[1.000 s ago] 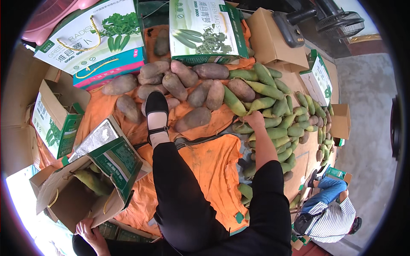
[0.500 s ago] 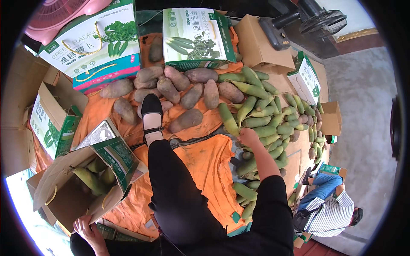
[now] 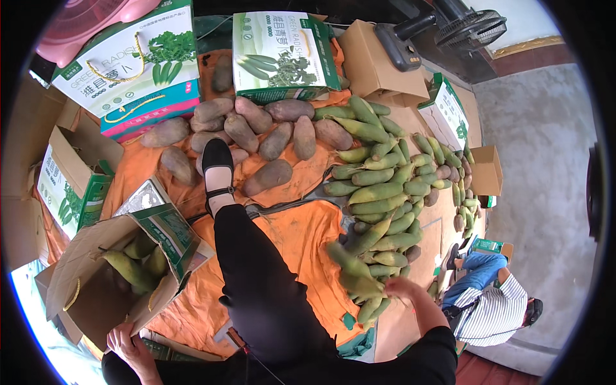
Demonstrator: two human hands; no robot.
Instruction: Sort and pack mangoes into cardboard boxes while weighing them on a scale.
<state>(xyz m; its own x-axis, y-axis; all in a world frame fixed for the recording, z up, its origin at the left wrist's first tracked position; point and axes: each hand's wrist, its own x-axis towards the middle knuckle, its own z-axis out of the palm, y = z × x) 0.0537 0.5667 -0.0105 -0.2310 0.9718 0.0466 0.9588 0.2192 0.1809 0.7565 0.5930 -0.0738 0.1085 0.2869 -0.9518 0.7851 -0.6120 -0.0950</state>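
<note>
My right hand (image 3: 400,287) is closed on the end of a green radish (image 3: 356,282), at the near end of the radish pile (image 3: 378,192). Motion smears the radish, and a second blurred green shape overlaps it. At the lower left, my left hand (image 3: 131,346) grips the near edge of an open cardboard box (image 3: 83,308), which is tilted toward me. Several green radishes (image 3: 131,269) lie inside it. My leg in black trousers stretches forward between box and pile, its black shoe (image 3: 217,160) beside the purplish-brown roots (image 3: 268,178).
Orange cloth (image 3: 308,237) covers the ground. Printed radish cartons (image 3: 282,51) stand at the back, with a brown box (image 3: 372,58) and a black fan (image 3: 468,29). Another open carton (image 3: 74,179) is at left. A person in a striped shirt (image 3: 491,314) sits at right.
My right hand has carried a radish from the pile's left edge toward me, down to its near end. My left hand still holds the box edge. The view has shifted slightly.
</note>
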